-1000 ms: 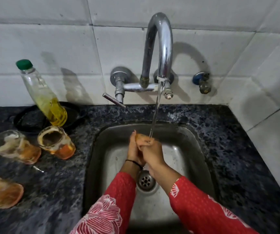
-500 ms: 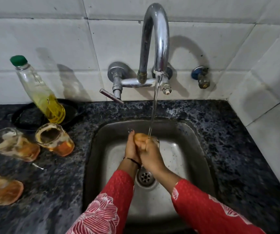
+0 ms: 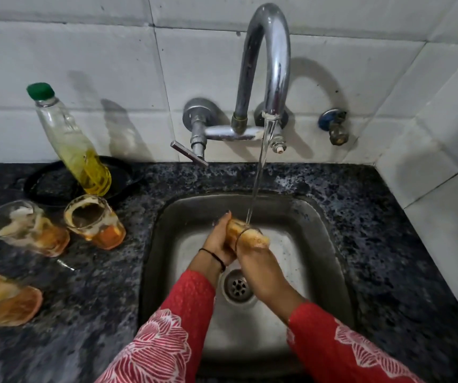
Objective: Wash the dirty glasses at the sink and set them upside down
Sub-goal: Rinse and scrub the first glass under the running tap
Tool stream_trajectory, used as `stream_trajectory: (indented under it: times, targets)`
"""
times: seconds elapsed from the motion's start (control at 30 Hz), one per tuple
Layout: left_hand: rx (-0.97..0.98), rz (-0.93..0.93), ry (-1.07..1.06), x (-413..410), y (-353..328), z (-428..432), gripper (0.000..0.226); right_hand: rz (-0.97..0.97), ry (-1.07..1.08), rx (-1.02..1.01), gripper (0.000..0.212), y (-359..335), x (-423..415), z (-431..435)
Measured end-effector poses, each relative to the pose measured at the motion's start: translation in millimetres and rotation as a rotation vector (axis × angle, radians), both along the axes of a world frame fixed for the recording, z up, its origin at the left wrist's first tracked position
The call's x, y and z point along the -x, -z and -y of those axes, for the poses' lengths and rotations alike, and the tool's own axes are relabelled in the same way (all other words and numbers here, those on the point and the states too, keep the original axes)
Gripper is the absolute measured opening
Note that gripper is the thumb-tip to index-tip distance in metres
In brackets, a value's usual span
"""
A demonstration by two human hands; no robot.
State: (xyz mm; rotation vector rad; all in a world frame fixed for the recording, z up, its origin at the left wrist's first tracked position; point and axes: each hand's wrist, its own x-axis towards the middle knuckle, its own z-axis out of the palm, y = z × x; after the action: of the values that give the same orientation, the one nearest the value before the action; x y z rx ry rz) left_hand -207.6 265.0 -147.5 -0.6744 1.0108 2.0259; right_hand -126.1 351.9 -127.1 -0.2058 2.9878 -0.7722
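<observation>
Over the steel sink (image 3: 330, 244) I hold a dirty glass (image 3: 234, 229) with orange residue under the running stream from the tap (image 3: 266, 64). My left hand (image 3: 219, 241) grips it from the left; the fingers of my right hand (image 3: 252, 244) are pushed inside it. Three more dirty glasses stand on the dark counter to the left: one (image 3: 95, 221) nearest the sink, another (image 3: 26, 228) left of it, and a third (image 3: 1, 298) at the frame's left edge.
A green-capped bottle of yellow liquid (image 3: 73, 145) leans at the back left, standing in a black dish (image 3: 50, 183). The speckled granite counter (image 3: 388, 217) runs around the sink. A small valve (image 3: 334, 128) sits on the white tiled wall, which turns a corner at right.
My hands have stayed under the water, and the glass has turned so more of it shows to the right of my hands. The view has shifted slightly.
</observation>
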Motion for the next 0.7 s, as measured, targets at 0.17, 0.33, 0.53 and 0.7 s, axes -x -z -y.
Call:
stream_trajectory:
  times: [0.17,0.33,0.53,0.7]
  targets:
    - [-0.090,0.010,-0.056,-9.2,10.6,0.3,0.067,0.074,0.000,0.022,0.032,-0.9,10.2,-3.9]
    - [-0.109,-0.070,-0.216,-16.0,10.3,-12.3,0.046,0.240,0.718,0.947,0.025,-13.7,39.3,34.7]
    - [-0.045,0.055,-0.150,-11.9,13.4,-0.8,0.075,0.269,-0.054,0.025,0.031,-13.2,29.1,-4.5]
    - [-0.192,0.020,-0.183,-26.5,16.2,-3.2,0.071,0.136,0.092,-0.092,0.026,-27.8,35.6,9.7]
